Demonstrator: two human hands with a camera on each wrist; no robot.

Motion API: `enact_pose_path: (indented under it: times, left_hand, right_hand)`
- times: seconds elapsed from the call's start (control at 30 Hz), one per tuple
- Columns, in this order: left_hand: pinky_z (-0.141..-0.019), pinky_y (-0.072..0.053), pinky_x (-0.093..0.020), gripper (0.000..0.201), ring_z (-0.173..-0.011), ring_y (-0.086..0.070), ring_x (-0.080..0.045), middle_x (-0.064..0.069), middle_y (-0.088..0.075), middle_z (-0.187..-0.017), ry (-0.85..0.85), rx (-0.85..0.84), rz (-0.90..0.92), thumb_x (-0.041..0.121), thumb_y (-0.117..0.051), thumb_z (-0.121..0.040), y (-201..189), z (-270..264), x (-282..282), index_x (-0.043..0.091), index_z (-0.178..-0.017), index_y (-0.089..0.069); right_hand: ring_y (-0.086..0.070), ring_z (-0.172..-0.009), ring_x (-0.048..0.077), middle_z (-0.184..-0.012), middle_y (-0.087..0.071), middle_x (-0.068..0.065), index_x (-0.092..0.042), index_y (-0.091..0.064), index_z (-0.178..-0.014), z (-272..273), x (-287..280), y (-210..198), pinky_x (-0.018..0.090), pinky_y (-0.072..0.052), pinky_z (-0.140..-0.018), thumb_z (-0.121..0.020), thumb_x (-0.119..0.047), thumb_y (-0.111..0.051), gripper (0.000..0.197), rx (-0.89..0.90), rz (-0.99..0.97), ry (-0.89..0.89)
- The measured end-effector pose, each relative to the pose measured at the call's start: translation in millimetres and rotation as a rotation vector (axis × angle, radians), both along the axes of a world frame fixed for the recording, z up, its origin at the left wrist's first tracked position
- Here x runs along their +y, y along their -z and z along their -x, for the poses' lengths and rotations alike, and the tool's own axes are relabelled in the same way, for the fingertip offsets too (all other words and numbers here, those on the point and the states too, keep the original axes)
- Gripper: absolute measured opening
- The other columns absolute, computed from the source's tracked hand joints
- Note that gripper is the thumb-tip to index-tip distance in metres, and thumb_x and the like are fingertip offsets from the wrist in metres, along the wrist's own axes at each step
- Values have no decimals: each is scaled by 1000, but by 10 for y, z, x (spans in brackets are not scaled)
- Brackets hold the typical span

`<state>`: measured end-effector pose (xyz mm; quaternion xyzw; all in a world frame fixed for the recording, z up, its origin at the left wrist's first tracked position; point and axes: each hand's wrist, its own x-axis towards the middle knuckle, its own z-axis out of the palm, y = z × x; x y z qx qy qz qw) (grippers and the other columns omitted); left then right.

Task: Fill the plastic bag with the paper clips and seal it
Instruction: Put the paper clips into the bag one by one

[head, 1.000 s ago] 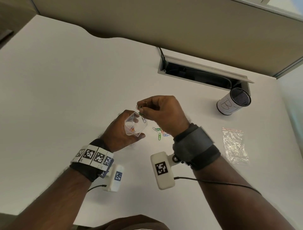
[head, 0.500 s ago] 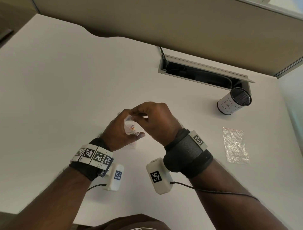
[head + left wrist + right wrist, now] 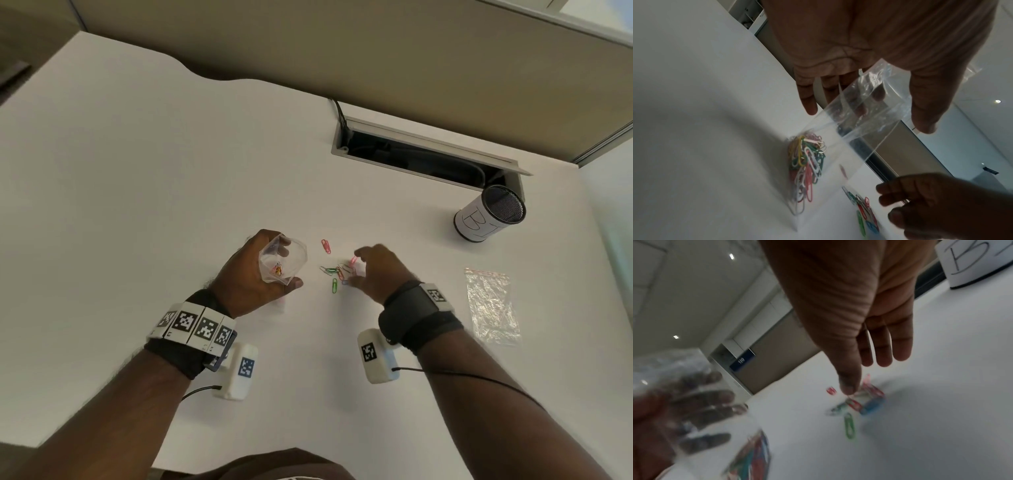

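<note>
Gripping crinkly clear plastic bag (image 3: 284, 262), left hand (image 3: 253, 274)

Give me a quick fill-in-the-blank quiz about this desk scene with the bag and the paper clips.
1. The open plastic bag is held by the ____ hand.
2. The right hand reaches toward loose paper clips lying on the ____.
3. The lone clip nearest the person is coloured ____.
4. A second, flat bag lies beside the ____ forearm.

Missing words: left; desk; green; right

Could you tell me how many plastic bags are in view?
2: one bag in the left hand, a spare bag flat on the table, right of the right hand.
</note>
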<state>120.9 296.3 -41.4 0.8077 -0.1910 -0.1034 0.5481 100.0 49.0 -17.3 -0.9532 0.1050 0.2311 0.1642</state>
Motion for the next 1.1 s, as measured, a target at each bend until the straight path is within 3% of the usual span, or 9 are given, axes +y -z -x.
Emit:
enact_pose_path:
  times: [0.1, 0.23, 0.37, 0.57, 0.87, 1.0, 1.1]
  left_hand:
    - [-85, -38, -6, 65, -109, -56, -6, 5, -62, -105, 0, -6, -2, 54, -75, -60, -1, 2, 4, 25, -113, -50]
    - [-87, -38, -8, 66, -109, -56, -7, 5, -62, -105, -1, -10, -5, 55, -74, -60, 3, 10, 10, 24, -113, -50]
    - [-85, -37, -4, 67, -110, -56, -5, 5, -62, -106, 1, -3, -14, 56, -73, -60, -4, 6, 6, 23, -113, -50]
    - [-84, -35, -2, 66, -109, -55, 0, 6, -62, -105, -10, -2, -10, 54, -74, -60, -7, 7, 1, 22, -114, -50]
    - [-86, -38, -8, 68, -110, -56, -2, 7, -62, -106, -12, 5, -23, 56, -74, -59, 4, 5, 8, 24, -114, -50]
    - [-87, -39, -12, 68, -111, -56, -3, 7, -61, -106, -8, 7, -32, 56, -73, -59, 5, 4, 0, 23, -115, -50]
    - [-86, -38, -7, 68, -110, -56, -3, 7, -62, -106, -11, 11, -27, 56, -73, -59, 5, 7, 3, 23, -114, -50]
  right_hand:
    - [-45, -119, 31, -127, -42, 11, -15, -40, -133, 69, 81, 153, 41, -43, -100, -66, -46, -78, 83, 14, -2, 39]
    - [-35, -124, 32, -134, -34, 9, -17, -29, -139, 56, 152, 218, 44, -41, -100, -64, -49, -79, 96, -8, 48, 13]
    - [-38, -119, 29, -128, -40, 4, -26, -48, -129, 4, 177, 270, 46, -46, -94, -72, -36, -76, 64, -52, 43, 3]
    - [-45, -114, 28, -119, -50, 5, -22, -63, -117, 6, 178, 319, 40, -49, -88, -86, -15, -62, 32, -139, -18, 39]
    - [-54, -105, 29, -112, -54, 10, -13, -63, -102, -23, 219, 315, 37, -49, -82, -87, -5, -48, 23, -94, -1, 30]
    - [-53, -107, 30, -113, -55, 11, -11, -61, -106, -43, 240, 317, 39, -50, -85, -86, -5, -48, 25, -64, 63, -3]
    - [-54, -106, 30, -112, -55, 12, -9, -59, -107, -45, 259, 325, 41, -52, -85, -88, -5, -45, 25, -71, 116, -37]
